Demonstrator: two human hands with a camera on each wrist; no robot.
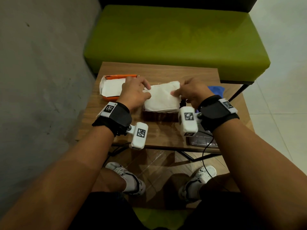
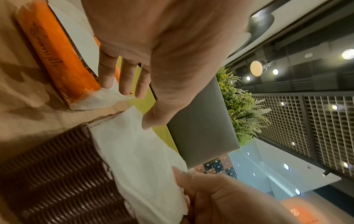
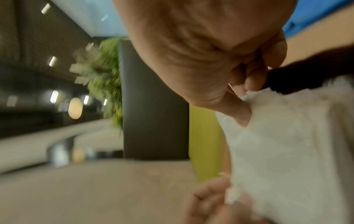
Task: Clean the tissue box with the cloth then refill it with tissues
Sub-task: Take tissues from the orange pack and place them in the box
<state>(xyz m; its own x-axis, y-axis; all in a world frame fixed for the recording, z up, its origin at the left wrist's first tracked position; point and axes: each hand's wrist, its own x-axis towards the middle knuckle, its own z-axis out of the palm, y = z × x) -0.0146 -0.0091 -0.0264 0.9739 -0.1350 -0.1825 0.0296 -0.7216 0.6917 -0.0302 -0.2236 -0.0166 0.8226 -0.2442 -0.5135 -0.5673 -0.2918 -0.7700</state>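
Observation:
A brown woven tissue box (image 1: 159, 116) (image 2: 57, 181) stands mid-table with a stack of white tissues (image 1: 162, 98) (image 2: 138, 159) (image 3: 287, 151) sitting in its open top. My left hand (image 1: 147, 92) (image 2: 137, 107) is at the stack's left edge, fingers straight and thumb touching the tissues. At the stack's right edge, my right hand (image 1: 177, 93) (image 3: 247, 103) pinches it between thumb and curled fingers. An orange tissue pack (image 1: 113, 87) (image 2: 57, 50), torn open with white tissues inside, lies to the left. The blue cloth (image 1: 216, 90) (image 3: 316, 15) lies behind my right hand.
The small wooden table (image 1: 166, 135) has a grey wall on its left and a green bench (image 1: 174, 39) behind it. A dark flat panel (image 1: 201, 141) lies at the table's near right corner, partly under my right wrist. White floor lies to the right.

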